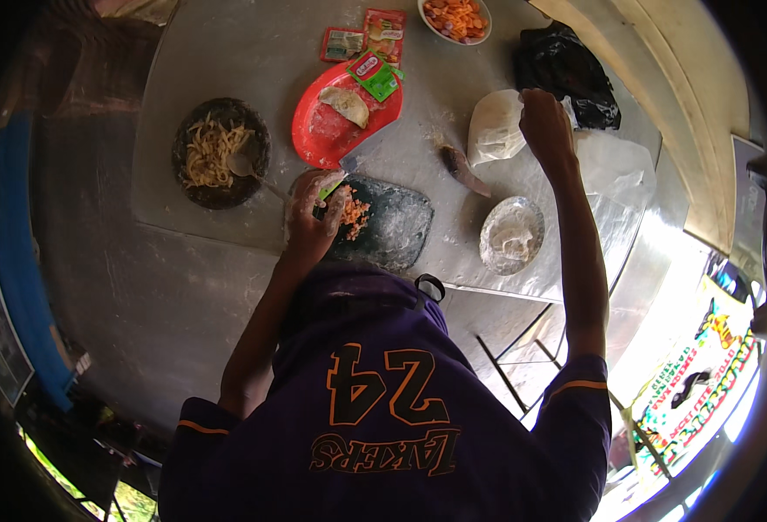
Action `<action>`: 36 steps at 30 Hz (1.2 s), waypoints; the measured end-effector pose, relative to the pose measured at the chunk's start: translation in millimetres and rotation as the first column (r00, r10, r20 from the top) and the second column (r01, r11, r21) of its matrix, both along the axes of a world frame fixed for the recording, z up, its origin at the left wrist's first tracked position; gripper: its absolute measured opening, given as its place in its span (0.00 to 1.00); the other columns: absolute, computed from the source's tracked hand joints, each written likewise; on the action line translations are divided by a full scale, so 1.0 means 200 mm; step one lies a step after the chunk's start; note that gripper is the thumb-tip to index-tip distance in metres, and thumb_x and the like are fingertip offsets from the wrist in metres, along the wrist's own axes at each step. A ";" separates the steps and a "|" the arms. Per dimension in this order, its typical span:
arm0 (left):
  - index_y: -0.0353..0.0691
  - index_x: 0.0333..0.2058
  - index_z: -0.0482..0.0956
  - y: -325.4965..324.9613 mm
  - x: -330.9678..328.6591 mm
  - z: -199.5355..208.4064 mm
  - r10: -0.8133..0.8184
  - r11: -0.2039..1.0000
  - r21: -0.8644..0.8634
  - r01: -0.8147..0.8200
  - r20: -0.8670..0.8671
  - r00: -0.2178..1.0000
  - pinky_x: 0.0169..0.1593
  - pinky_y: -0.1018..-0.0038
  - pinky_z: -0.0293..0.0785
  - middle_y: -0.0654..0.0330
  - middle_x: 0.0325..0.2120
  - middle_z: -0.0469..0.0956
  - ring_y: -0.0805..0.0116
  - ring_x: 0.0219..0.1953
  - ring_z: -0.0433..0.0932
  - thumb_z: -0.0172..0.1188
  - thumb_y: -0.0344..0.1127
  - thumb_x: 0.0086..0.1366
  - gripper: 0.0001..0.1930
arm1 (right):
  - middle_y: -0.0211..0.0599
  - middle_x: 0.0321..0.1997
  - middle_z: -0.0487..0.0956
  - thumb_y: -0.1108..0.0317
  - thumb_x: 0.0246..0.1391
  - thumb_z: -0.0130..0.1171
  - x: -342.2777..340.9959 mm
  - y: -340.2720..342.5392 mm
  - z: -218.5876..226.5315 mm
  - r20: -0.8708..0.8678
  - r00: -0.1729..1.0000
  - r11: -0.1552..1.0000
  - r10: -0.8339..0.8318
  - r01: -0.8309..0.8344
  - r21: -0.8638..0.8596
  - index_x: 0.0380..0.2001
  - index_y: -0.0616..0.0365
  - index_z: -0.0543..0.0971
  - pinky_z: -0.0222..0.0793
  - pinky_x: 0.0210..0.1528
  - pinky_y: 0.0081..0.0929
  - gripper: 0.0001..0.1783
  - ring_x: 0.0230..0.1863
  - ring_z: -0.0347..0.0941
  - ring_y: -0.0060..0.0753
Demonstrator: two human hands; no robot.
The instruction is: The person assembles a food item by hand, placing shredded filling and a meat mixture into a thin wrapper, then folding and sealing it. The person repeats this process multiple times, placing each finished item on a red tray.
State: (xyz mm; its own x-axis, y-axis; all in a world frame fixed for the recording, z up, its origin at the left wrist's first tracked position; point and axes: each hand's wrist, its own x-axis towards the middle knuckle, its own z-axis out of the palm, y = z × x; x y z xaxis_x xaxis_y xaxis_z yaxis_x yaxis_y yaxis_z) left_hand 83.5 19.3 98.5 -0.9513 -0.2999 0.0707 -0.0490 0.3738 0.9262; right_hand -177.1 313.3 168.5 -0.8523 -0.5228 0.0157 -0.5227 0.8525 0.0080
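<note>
My left hand [312, 209], dusted with flour, curls over the left part of a dark green chopping board [405, 228]. Its fingers are closed around something of which only a green bit shows. Beside them lies a small heap of diced orange vegetable [355, 216], and white flour coats the board. Reaching far to the right, my right hand [544, 117] is closed in a fist at the edge of a plastic bag of white flour [494, 130]. Whether it grips the bag or something else is hidden. A shiny round dish [533, 246] holds white dough or flour.
Left, a dark bowl [180, 170] holds pale strips and a spoon [242, 164]. A red tray [303, 135] carries a folded half-moon dough piece [346, 106] and a green packet [375, 75]. Far off stand a bowl of sliced carrots [457, 19] and a black plastic bag [566, 74].
</note>
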 end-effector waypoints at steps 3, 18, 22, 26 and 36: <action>0.37 0.47 0.79 0.01 0.05 -0.02 0.056 0.996 0.071 -0.059 0.051 0.997 0.48 0.64 0.74 0.52 0.44 0.78 0.57 0.45 0.78 0.59 0.33 0.65 0.12 | 0.53 0.35 0.78 0.81 0.49 0.50 -0.01 0.01 0.01 0.070 0.997 0.992 0.016 -0.025 0.127 0.37 0.61 0.78 0.74 0.43 0.49 0.12 0.39 0.77 0.57; 0.37 0.44 0.80 0.04 0.02 -0.08 0.043 0.979 0.198 -0.051 0.046 0.998 0.55 0.63 0.72 0.52 0.43 0.78 0.55 0.49 0.76 0.62 0.31 0.63 0.11 | 0.52 0.37 0.82 0.79 0.47 0.55 -0.09 0.05 0.03 0.428 0.899 0.995 0.095 -0.078 -0.057 0.39 0.59 0.76 0.71 0.45 0.50 0.13 0.43 0.79 0.56; 0.37 0.44 0.79 0.02 0.01 -0.09 0.030 0.967 0.249 -0.045 0.064 0.997 0.54 0.63 0.72 0.52 0.42 0.78 0.55 0.48 0.76 0.62 0.31 0.63 0.11 | 0.52 0.39 0.82 0.77 0.48 0.59 -0.13 0.06 0.01 0.341 0.940 0.983 0.023 -0.084 0.163 0.40 0.59 0.76 0.73 0.44 0.47 0.13 0.41 0.80 0.55; 0.37 0.44 0.79 -0.01 0.01 -0.07 0.009 0.963 0.270 -0.022 0.047 0.999 0.53 0.64 0.72 0.52 0.42 0.77 0.56 0.47 0.75 0.61 0.30 0.62 0.11 | 0.51 0.39 0.83 0.74 0.51 0.62 -0.14 0.05 -0.03 0.382 0.923 0.998 -0.032 0.049 -0.036 0.43 0.55 0.75 0.75 0.42 0.47 0.15 0.40 0.80 0.55; 0.37 0.45 0.79 -0.10 0.01 -0.03 -0.067 0.944 0.326 0.055 0.025 0.997 0.51 0.65 0.74 0.53 0.46 0.76 0.58 0.46 0.76 0.61 0.29 0.61 0.13 | 0.48 0.40 0.84 0.68 0.55 0.62 -0.11 0.06 -0.07 0.320 0.947 0.977 0.008 -0.075 0.198 0.67 0.34 0.64 0.74 0.42 0.49 0.37 0.37 0.81 0.54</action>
State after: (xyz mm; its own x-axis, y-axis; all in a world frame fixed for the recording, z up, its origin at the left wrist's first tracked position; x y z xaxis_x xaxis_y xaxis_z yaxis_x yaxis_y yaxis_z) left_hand 85.0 -1.5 93.2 -0.9686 -0.2426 -0.0546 -0.0702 0.0563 0.9959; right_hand -199.6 325.3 155.4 -0.7728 -0.5213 -0.3619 -0.5619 0.8271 0.0086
